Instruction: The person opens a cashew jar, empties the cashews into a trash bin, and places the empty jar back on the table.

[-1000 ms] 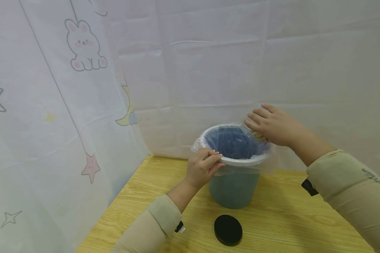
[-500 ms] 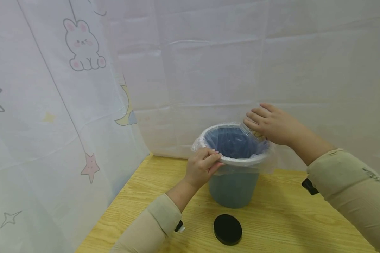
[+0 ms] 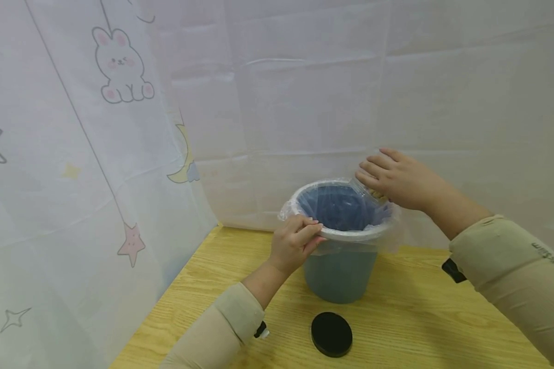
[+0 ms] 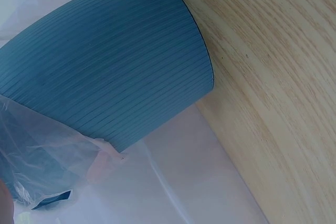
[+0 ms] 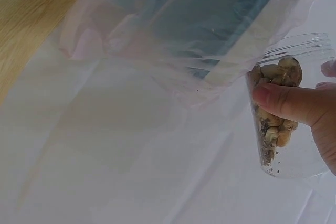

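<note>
A blue-green trash bin [image 3: 339, 277] with a white rim stands on the table, lined with a thin clear plastic bag [image 5: 121, 30] folded over its edge. My left hand [image 3: 293, 247] pinches the near left part of the rim and bag. With my right hand [image 3: 401, 180] I grip a clear jar [image 5: 302, 163], thumb along its side, tilted at the far right of the rim. Inside the jar are brownish, lumpy pieces [image 5: 273, 121] and dark crumbs, gathered along one side. Its threaded mouth is uncovered and points toward the bin. A round black lid [image 3: 331, 334] lies in front of the bin.
The wood-grain table [image 3: 411, 318] meets a pale cloth backdrop [image 3: 304, 113] behind the bin. Another cloth wall [image 3: 60, 220], printed with a rabbit and stars, hangs along the left edge.
My right hand rises very slightly with the jar, keeping it tilted at the rim. My left hand, the bin and the lid stay put.
</note>
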The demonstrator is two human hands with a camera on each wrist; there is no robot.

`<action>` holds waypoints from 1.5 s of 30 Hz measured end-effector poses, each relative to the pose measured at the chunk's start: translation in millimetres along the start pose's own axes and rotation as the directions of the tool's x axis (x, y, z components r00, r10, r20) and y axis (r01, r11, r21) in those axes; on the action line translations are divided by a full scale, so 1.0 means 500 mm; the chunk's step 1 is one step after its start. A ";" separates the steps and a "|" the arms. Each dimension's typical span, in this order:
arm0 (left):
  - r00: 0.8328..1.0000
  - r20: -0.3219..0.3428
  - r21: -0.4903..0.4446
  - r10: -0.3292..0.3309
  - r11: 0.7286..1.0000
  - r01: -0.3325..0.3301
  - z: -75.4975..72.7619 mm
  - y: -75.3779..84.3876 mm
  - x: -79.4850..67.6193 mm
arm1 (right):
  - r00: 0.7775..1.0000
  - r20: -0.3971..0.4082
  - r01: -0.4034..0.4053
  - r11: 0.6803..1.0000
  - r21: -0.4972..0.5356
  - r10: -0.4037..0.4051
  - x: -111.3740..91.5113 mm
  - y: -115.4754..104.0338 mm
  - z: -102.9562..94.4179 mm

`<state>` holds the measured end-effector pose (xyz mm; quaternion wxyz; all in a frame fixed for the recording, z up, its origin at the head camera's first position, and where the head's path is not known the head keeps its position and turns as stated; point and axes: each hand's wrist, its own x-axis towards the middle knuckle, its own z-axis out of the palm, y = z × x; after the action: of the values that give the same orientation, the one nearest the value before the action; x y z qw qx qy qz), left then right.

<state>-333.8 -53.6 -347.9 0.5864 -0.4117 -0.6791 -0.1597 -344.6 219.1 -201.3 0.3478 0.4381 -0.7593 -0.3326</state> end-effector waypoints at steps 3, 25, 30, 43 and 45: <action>1.000 0.000 0.000 0.000 1.000 0.000 0.000 0.000 0.000 | 1.000 0.010 0.003 1.000 0.002 -0.003 0.000 0.000 -0.001; 1.000 0.000 -0.007 0.003 1.000 -0.003 0.002 -0.001 -0.001 | 1.000 0.011 0.023 1.000 -0.003 -0.023 -0.002 -0.004 0.005; 1.000 0.001 -0.004 0.001 1.000 -0.001 0.002 -0.001 -0.001 | 0.999 0.032 0.019 1.000 -0.010 -0.019 -0.003 -0.005 0.004; 1.000 0.005 -0.005 -0.002 1.000 0.002 -0.001 0.000 0.001 | 0.999 -0.005 -0.035 0.998 0.046 0.035 -0.005 -0.005 0.012; 1.000 0.006 -0.004 -0.003 1.000 0.003 -0.002 0.001 0.001 | 0.999 0.001 -0.037 0.998 0.050 0.037 -0.004 -0.005 0.012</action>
<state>-332.9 -53.8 -347.2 0.5833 -0.4124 -0.6811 -0.1605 -347.6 221.2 -207.2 0.3427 0.4324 -0.7754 -0.3071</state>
